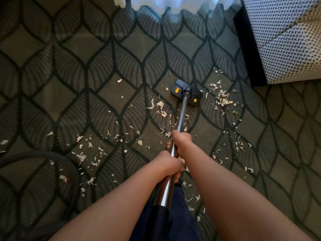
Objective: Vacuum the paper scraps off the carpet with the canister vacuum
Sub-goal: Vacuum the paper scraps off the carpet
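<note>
Both hands are gripping the metal wand (180,119) of the vacuum, one ahead of the other. Nearer the body, the left hand (169,165) is closing around the shiny tube from the left, its fingers curling under it. Just beyond, the right hand (181,140) is wrapping around the same tube from the right, fist closed tight. Under the forearms, dark blue trousers (175,218) are showing, and the wand is running down past them toward the bottom of the view.

At the lower left, a dark hose (52,156) is curving across the carpet (52,94), which is showing a grey-green pattern of leaf shapes and diamonds. Paper scraps (81,157) are lying scattered all around: beside the legs, to the left of the hands, and to the right of the right forearm.

Farther out, the wand is slanting forward to the floor head (186,93), a dark block with two yellow pads, which is sitting flat on the carpet. A denser heap of scraps (223,99) is lying near the head's right end, and a few larger pieces are resting near its left rear corner.

Beyond that, a woven-patterned upholstered seat (286,40) with a black base is standing at the upper right, and a white curtain (173,4) is hanging at the top edge.
</note>
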Motion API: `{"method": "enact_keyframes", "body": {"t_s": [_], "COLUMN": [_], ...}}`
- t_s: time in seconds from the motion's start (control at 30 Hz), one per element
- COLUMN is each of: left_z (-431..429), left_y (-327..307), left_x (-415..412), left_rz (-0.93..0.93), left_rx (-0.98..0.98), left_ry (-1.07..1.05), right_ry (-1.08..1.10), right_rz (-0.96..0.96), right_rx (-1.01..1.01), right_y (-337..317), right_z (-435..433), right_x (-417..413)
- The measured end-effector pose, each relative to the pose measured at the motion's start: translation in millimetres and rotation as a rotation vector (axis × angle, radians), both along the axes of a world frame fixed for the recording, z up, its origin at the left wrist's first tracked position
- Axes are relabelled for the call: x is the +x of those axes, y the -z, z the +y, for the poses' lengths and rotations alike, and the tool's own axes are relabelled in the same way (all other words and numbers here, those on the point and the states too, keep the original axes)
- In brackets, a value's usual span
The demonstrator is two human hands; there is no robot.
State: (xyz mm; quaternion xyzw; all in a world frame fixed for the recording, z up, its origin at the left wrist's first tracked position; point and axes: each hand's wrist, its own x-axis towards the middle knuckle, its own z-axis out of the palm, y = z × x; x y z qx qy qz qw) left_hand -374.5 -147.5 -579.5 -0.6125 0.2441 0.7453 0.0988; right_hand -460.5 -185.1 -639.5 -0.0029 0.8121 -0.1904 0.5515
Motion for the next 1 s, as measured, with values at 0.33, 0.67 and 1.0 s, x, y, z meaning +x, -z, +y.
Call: {"method": "enact_keyframes", "body": {"t_s": [0.33,0.67,1.0], "left_z": [14,-19,-68], "left_y": [-16,-24,-4], "left_x": [10,-40,-157], "left_rz": [0.000,0.078,0.099], "left_rx": [-0.075,-0.241,-0.325], "left_ry": [0.030,0.075,0.088], "right_ry": [0.037,0.121,0.155], "right_rz": [0.041,0.123,0.131], "right_rx": [-0.037,-0.187,-0.246], "right_y": [-18,-37,-27], "right_z": [14,-22,-72], "right_x": [10,-49,-168]}}
